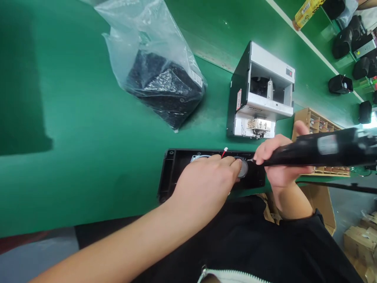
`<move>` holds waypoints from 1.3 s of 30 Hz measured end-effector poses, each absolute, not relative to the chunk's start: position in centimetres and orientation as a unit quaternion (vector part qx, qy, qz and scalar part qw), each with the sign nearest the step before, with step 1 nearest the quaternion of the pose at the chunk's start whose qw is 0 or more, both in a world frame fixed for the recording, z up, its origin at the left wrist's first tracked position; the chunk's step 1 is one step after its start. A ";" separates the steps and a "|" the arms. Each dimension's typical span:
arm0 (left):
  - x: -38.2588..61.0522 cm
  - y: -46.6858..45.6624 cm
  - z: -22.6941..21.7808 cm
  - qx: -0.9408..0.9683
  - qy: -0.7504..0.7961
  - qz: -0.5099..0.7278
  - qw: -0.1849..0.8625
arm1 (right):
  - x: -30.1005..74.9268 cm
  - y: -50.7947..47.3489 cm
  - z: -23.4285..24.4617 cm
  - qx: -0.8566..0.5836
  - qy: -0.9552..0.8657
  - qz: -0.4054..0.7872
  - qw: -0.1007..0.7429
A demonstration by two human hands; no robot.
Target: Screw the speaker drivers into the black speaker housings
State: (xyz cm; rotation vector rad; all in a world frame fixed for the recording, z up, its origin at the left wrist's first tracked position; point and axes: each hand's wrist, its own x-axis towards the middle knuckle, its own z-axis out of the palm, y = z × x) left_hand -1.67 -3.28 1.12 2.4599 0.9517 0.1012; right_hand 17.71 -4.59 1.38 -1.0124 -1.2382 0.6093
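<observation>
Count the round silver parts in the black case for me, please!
2 that I can see: one round silver part shows beside the left grip; just the rim of another shows behind it. More may be hidden underneath.

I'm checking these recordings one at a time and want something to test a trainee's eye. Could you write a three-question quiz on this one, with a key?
1. Which hand grips the black handheld tool?
2. True or false: the clear plastic bag lies on the green table.
3. Pick one. The left hand is over:
a) the silver machine
b) the black housing
c) the yellow bottle

Key:
1. The right hand.
2. True.
3. b
</observation>
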 end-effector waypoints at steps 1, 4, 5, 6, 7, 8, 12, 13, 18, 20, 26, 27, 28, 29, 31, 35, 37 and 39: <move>-1.8 -3.4 0.8 0.907 0.344 0.054 0.236 | 17.5 -4.1 2.8 -0.429 -0.541 0.231 0.686; -2.3 -4.0 -0.2 0.918 0.329 0.112 0.191 | 17.3 -2.0 6.3 -0.390 -0.536 0.140 0.736; -2.4 -4.1 -0.5 0.920 0.324 0.130 0.177 | 17.3 -1.2 7.0 -0.382 -0.543 0.121 0.738; -2.6 -4.2 -0.8 0.921 0.320 0.147 0.164 | 17.4 -0.3 7.3 -0.381 -0.552 0.109 0.734; -2.7 -4.3 -1.0 0.922 0.317 0.162 0.153 | 17.5 0.4 7.3 -0.384 -0.558 0.103 0.728; -2.9 -4.3 -1.2 0.921 0.316 0.176 0.146 | 17.5 1.0 7.0 -0.392 -0.562 0.106 0.720; -3.3 -4.3 -1.5 0.919 0.313 0.186 0.149 | 17.6 2.1 5.4 -0.414 -0.584 0.156 0.680; -3.3 -4.3 -1.5 0.920 0.313 0.177 0.153 | 17.5 2.1 5.2 -0.423 -0.588 0.162 0.670; -3.1 -4.2 -1.3 0.920 0.316 0.149 0.176 | 17.3 1.8 5.4 -0.456 -0.569 0.169 0.662; -3.0 -4.1 -1.3 0.919 0.318 0.148 0.179 | 17.2 1.2 5.9 -0.432 -0.569 0.190 0.674; -3.2 -3.9 -1.2 0.917 0.312 0.173 0.177 | 17.2 -4.7 7.6 -0.413 -0.533 0.275 0.685; -3.3 -3.9 -1.1 0.917 0.310 0.183 0.174 | 17.1 -5.8 7.8 -0.424 -0.526 0.272 0.685; -3.4 -4.0 -1.0 0.915 0.309 0.195 0.170 | 16.9 -6.8 8.0 -0.428 -0.520 0.265 0.690; -3.5 -4.2 -0.8 0.912 0.311 0.212 0.164 | 16.8 -7.6 8.1 -0.426 -0.513 0.260 0.698; -3.6 -4.6 -0.4 0.902 0.309 0.260 0.151 | 16.3 -8.8 8.3 -0.435 -0.487 0.265 0.709; -2.9 -5.6 0.4 0.888 0.273 0.321 0.181 | 15.7 -10.1 9.0 -0.450 -0.461 0.261 0.719; -2.3 -6.1 0.4 0.883 0.267 0.322 0.215 | 15.8 -10.8 9.4 -0.446 -0.467 0.251 0.721; -1.8 -6.4 0.3 0.874 0.266 0.323 0.245 | 16.1 -11.4 9.7 -0.484 -0.472 0.270 0.686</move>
